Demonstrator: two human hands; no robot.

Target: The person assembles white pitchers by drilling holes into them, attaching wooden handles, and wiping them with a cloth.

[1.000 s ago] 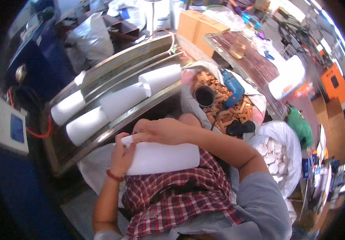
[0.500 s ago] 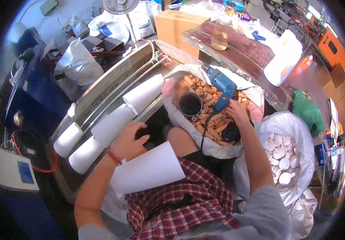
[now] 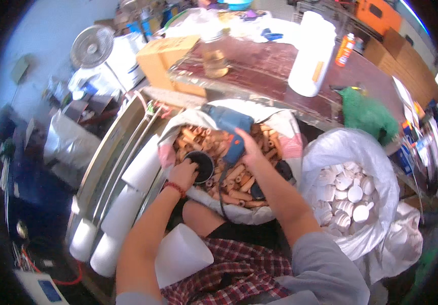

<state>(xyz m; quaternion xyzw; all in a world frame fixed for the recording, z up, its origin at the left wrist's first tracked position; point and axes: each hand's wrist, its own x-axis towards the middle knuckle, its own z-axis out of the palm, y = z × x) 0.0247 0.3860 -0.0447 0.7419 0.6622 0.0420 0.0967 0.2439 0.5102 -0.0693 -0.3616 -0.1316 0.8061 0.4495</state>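
The right hand has its grip wrapped around a blue power drill over tan tubes in a white sack, while the left hand reaches its fingers into a black cup there, whether pinching anything I cannot tell.
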